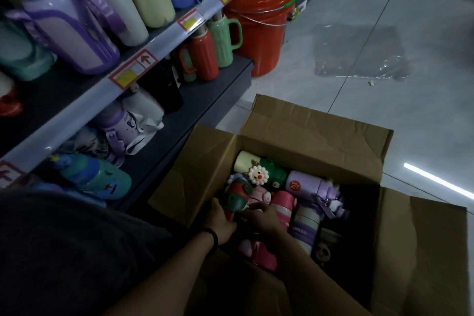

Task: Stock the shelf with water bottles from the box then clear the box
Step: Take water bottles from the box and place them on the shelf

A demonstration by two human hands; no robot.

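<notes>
Fingers (pixel 217 209) of the left hand (pixel 221 224) wrap the red-and-green bottle (pixel 237 197) down in the box (pixel 320 136). Right hand (pixel 263 217) curls onto the same bottle, pink bottle (pixel 280 204) just beside.

Dark grey top (pixel 64 251); black band (pixel 213 237) on wrist of left hand (pixel 221 220); forearms (pixel 166 272) bare.
</notes>
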